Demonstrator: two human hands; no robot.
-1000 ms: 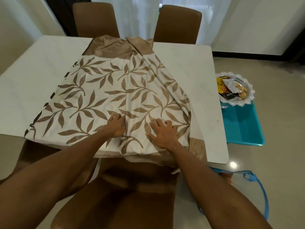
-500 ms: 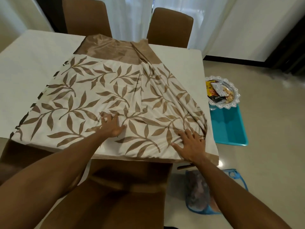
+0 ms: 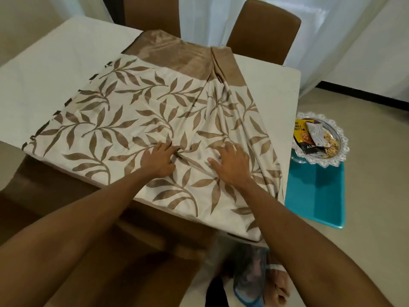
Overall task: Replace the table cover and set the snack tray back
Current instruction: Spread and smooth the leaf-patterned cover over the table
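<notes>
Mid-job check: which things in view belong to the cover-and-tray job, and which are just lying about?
Job: table cover, table, snack tray, left hand and right hand, both on the cover.
Lying about: teal tub by the tray, chair across the table, blue-edged bag on the floor.

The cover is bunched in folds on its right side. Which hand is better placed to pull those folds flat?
Probably the right hand. It lies flat on the table cover right beside the folds, toward the bare table edge. The left hand rests at the cover's middle, farther away.
</notes>
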